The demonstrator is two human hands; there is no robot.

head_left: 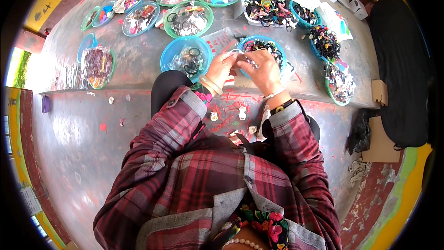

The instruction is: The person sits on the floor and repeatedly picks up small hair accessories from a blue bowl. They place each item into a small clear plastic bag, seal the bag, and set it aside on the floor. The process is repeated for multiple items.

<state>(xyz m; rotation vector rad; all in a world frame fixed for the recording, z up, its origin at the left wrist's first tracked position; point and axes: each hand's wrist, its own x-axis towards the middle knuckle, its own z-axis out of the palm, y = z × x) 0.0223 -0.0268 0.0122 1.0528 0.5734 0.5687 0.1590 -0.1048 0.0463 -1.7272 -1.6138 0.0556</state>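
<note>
My left hand (pixel 219 71) and my right hand (pixel 262 71) come together in front of me, fingers pinched. Between their fingertips is a small clear plastic bag (pixel 238 51), mostly covered by the fingers, so what is in it cannot be made out. Just left of my left hand stands a blue basin (pixel 165 59) with clear packets of black hair ties (pixel 192 60) inside. Behind my right hand a second blue basin (pixel 282 56) holds loose dark and coloured hair ties (pixel 263 45), partly hidden by that hand.
Further back stand a green-rimmed basin (pixel 211 22) of packets and a white tub (pixel 248 17) heaped with hair ties. More basins line the right, near a black covered object (pixel 397 69). A packet-filled green basin (pixel 112 75) sits at left. Red scraps (pixel 226 111) litter the floor below.
</note>
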